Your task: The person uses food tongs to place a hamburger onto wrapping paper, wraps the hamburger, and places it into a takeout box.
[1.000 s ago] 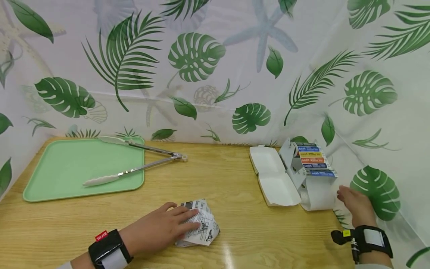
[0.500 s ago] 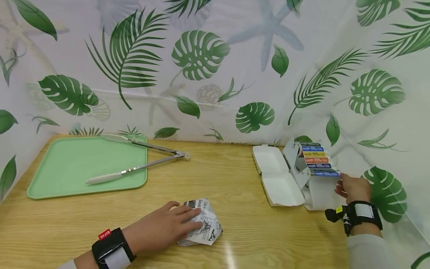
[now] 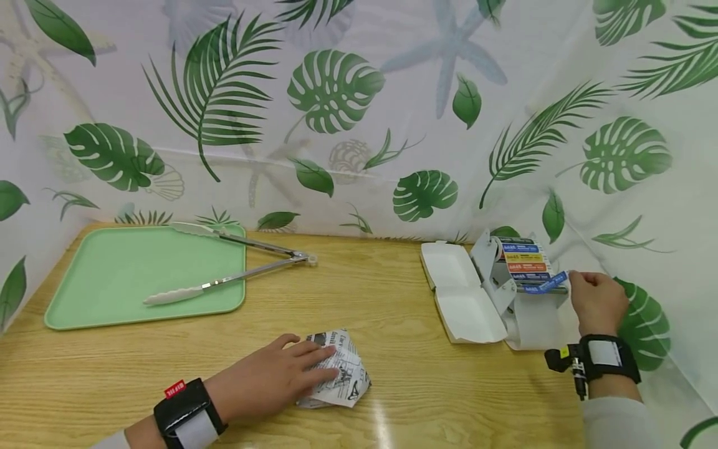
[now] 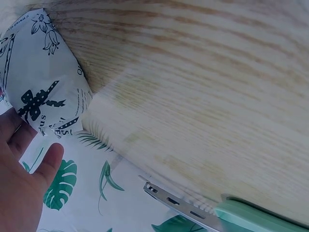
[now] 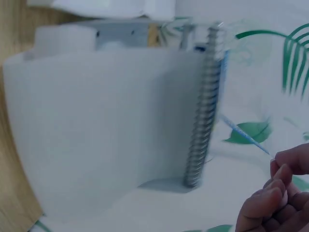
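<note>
My left hand (image 3: 277, 377) rests with spread, fairly straight fingers on a packet wrapped in newsprint-patterned paper (image 3: 349, 383). Folded corners of the same wrapped packet (image 4: 46, 77) show in the left wrist view. On the far right, my right hand (image 3: 600, 302) pinches the end of a blue label strip (image 3: 554, 284) between thumb and finger. One end of that strip is lifted at a slant, and the other still meets the label dispenser (image 3: 524, 259). A serrated edge (image 5: 205, 111) and a white backing sheet (image 5: 106, 116) of the dispenser show in the right wrist view.
An opened white clamshell box (image 3: 468, 312) stands against the dispenser's left side. At the left lies a pale green tray (image 3: 112, 268), with spread tongs (image 3: 280, 265) partly over it. A leaf-printed sheet (image 3: 348, 206) walls the table's back and right.
My right hand has come in to the dispenser, taken the end of a blue label and raised it away from the row. The left hand stays on the packet.
</note>
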Motion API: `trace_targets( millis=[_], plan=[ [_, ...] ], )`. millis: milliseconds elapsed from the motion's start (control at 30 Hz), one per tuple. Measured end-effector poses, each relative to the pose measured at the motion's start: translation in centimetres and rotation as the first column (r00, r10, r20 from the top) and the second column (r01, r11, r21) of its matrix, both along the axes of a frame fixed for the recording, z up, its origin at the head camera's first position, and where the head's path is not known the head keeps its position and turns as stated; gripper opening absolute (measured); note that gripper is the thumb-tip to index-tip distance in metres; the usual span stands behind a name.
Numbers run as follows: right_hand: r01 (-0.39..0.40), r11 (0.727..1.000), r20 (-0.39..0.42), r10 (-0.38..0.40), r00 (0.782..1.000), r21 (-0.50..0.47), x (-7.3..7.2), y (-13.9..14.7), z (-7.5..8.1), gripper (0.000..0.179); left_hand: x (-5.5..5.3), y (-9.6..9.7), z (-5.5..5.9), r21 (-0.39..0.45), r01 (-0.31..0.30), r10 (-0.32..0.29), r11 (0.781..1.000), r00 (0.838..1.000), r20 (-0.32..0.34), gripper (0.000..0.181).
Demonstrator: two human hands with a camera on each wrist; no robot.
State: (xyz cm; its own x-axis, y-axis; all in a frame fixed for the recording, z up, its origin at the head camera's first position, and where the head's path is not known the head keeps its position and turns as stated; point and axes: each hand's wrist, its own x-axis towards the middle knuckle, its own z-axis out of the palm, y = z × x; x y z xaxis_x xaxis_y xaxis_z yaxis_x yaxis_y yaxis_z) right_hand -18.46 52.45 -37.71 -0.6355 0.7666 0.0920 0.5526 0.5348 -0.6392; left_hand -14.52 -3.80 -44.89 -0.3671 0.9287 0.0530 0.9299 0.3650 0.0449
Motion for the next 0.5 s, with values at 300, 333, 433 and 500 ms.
trace_targets(
  millis=[300,333,433,500],
  plan=[
    [-0.16,0.987,-0.131,0.156,0.979,-0.018,2.3,-7.5,4.7,0.04,0.3,-0.4,-0.1,0.001,0.0,0.0,1.0,1.0,-0.032,0.047],
    [-0.226,0.974,-0.144,0.221,0.965,-0.018,2.9,-8.8,5.3,0.036,0.2,-0.4,-0.1,0.002,0.001,-0.001,1.0,0.999,-0.038,0.047],
    [-0.505,0.863,-0.2,0.492,0.847,-0.02,4.7,-13.0,6.5,0.028,0.1,-0.2,0.0,0.002,0.002,-0.002,1.0,0.999,-0.043,0.045],
    [-0.691,0.722,-0.228,0.666,0.71,-0.045,5.4,-15.8,6.7,0.023,0.0,-0.2,0.0,-0.003,-0.002,0.002,1.0,0.999,-0.037,0.045]
  ],
)
